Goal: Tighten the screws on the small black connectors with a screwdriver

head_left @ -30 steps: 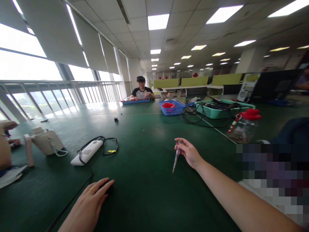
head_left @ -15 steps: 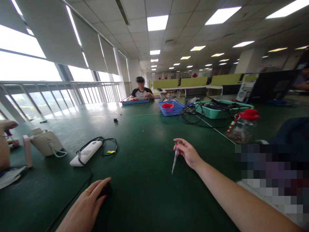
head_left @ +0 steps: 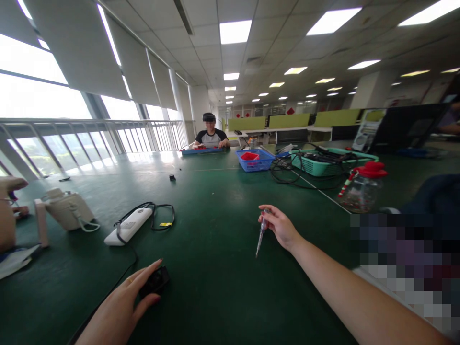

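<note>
My left hand (head_left: 124, 302) is at the lower left, its thumb and fingers around the sides of a small black block-like object (head_left: 158, 279). The palm side is hidden, and I cannot make out the object's exact kind. To the right, my right hand (head_left: 278, 226) grips a slim screwdriver (head_left: 260, 235) with a clear handle. Its tip points down toward the green table (head_left: 212, 302), apart from the black object. Beyond my left hand lies a white power strip-like bar (head_left: 129, 227) with a black cable looped about it.
A beige bottle (head_left: 68, 211) stands at left, near another person's arm (head_left: 7, 215). Across the table sits a person (head_left: 211, 136) behind a blue tray (head_left: 202, 151). A blue basket (head_left: 254, 165), a green basket (head_left: 319, 168) with cables, and a red-lidded jar (head_left: 362, 191) stand on the right.
My left hand has shifted slightly left and its thumb and fingers have spread wider, showing more of the black object. My right hand with the screwdriver has hardly moved.
</note>
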The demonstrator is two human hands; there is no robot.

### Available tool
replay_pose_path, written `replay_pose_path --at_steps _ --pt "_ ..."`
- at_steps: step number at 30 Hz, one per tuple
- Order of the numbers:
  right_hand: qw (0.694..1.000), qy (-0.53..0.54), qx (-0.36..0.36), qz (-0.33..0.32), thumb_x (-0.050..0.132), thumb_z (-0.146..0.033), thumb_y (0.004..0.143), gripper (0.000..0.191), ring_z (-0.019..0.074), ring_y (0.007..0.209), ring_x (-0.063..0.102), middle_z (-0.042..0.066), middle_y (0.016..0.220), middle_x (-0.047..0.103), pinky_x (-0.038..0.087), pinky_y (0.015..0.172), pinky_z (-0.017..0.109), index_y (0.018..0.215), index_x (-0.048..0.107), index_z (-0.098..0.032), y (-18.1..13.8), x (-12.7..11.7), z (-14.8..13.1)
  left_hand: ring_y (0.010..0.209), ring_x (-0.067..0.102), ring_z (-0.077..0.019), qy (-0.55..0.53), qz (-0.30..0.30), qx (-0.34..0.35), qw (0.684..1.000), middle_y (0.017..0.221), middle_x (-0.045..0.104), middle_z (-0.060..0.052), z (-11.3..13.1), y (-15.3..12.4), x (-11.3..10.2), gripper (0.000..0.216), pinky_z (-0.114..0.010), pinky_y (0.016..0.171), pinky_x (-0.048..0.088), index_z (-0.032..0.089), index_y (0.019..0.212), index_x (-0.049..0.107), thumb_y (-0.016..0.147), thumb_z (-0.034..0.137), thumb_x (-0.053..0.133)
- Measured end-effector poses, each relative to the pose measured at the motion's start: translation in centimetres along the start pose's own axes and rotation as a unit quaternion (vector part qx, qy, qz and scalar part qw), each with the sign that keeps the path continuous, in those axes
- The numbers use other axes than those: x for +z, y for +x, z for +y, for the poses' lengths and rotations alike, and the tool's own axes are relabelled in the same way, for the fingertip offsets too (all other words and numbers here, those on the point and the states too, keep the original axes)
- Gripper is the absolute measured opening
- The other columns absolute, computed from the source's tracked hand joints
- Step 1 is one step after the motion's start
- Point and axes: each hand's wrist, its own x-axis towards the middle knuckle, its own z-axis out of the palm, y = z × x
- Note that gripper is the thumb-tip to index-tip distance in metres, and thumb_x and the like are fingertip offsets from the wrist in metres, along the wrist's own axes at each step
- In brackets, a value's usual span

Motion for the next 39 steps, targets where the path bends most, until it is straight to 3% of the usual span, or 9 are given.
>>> replay_pose_path --at_steps 9,14,21,29,39 --pt "1.000 -0.004 -0.002 -0.007 0.072 -0.034 0.074 0.033 0.0154 0.065 0.055 0.001 0.073 0.065 0.045 0.063 0.030 0.102 0.064 -0.020 0.0 -0.2 0.1 0.102 0.068 -0.0254 0.018 0.043 0.003 0.999 0.119 0.068 -0.005 0.8 0.1 0.4 0.055 -0.037 0.088 0.056 0.031 0.134 0.054 0.083 0.051 0.054" --pt "1.000 -0.010 -0.002 -0.005 0.072 -0.035 0.073 0.032 0.0164 0.067 0.056 0.002 0.073 0.065 0.046 0.064 0.031 0.101 0.064 -0.021 -0.1 -0.1 0.0 0.103 0.068 -0.0245 0.025 0.052 -0.005 0.998 0.122 0.067 -0.005 1.3 0.0 -0.3 0.050 -0.036 0.086 0.057 0.031 0.135 0.054 0.089 0.048 0.047" --pt "1.000 -0.012 -0.001 0.001 0.074 -0.036 0.071 0.035 0.0172 0.067 0.057 0.002 0.073 0.065 0.046 0.064 0.032 0.101 0.065 -0.021 -0.1 0.0 -0.1 0.114 0.062 -0.0256 0.002 0.086 0.027 0.996 0.127 0.064 -0.004 0.4 0.1 -1.4 0.046 -0.040 0.097 0.052 0.029 0.132 0.056 0.089 0.040 0.045" --pt "1.000 -0.010 0.002 0.003 0.074 -0.034 0.071 0.033 0.0169 0.068 0.057 0.002 0.073 0.065 0.045 0.064 0.031 0.100 0.064 -0.021 -0.2 0.1 -0.2 0.113 0.063 -0.0238 -0.002 0.055 0.040 0.998 0.127 0.064 -0.002 -0.2 -0.1 -1.3 0.045 -0.037 0.095 0.053 0.031 0.132 0.056 0.089 0.041 0.047" --pt "1.000 -0.015 -0.003 0.000 0.073 -0.035 0.072 0.032 0.0176 0.069 0.057 0.002 0.074 0.065 0.046 0.064 0.032 0.101 0.065 -0.021 -0.1 0.0 0.0 0.110 0.059 -0.0292 0.077 0.097 -0.049 0.991 0.116 0.068 -0.007 3.7 -0.3 -0.2 0.054 -0.044 0.097 0.047 0.025 0.128 0.060 0.085 0.056 0.051"
